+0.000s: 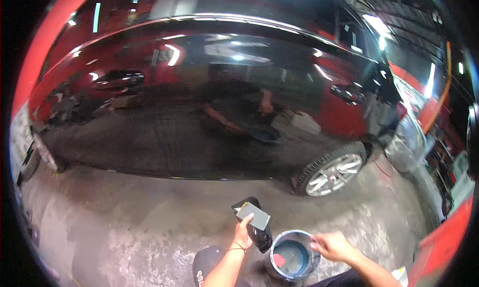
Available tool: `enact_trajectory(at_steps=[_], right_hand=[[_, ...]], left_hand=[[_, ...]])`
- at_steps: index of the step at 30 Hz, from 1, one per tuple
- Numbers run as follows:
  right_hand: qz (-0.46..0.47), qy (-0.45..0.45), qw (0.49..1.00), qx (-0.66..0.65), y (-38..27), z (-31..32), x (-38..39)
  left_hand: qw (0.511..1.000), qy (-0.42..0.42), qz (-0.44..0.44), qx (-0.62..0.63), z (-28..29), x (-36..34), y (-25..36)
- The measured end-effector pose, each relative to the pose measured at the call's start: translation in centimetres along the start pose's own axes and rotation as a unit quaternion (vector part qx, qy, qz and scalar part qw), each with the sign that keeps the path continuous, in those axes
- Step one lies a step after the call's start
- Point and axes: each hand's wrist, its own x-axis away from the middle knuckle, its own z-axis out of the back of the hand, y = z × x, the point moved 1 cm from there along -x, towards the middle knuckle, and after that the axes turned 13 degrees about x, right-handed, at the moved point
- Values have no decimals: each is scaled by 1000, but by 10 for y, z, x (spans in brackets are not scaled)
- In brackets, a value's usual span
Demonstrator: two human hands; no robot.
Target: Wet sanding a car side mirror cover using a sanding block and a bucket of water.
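Note:
My left hand (242, 233) grips a flat grey rectangular pad (255, 216) with a thin yellowish edge, thumb on its upper face. Below the pad is a smooth black elongated object (261, 239); its kind is unclear, and the pad hides part of it. Just right of it stands a round bucket (275, 265) holding bluish, cloudy water (298, 259). A small red piece (278, 260) shows inside, at the left of the water. My right hand (333, 246) is at the bucket's right rim with its fingers curled over the edge.
A glossy black car (164, 132) fills the space ahead, mirroring the surroundings. Its silver-spoked wheel (334, 176) stands at the right. The concrete floor (124, 217) looks wet in patches. A plastic-wrapped bundle (406, 142) sits beyond the wheel; a red panel (444, 247) rises at the right edge.

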Motion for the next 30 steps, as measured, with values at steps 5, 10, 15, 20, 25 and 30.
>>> enact_trajectory(at_steps=[5,10,15,20,25,30], right_hand=[[-13,118,990,-70,-165,-84,54],[42,115,990,-64,-155,-125,19],[41,149,986,-64,-116,-145,36],[-8,143,943,-300,-14,-157,25],[-47,-275,840,-466,121,-221,28],[111,-248,946,-179,71,-387,47]], left_hand=[[992,61,99,57,45,213,-17],[994,80,70,-18,12,195,-28],[980,147,61,-117,0,193,-58],[986,64,63,-140,-14,177,-78],[986,127,93,-48,-19,185,-68],[971,167,98,-140,-41,219,-23]])
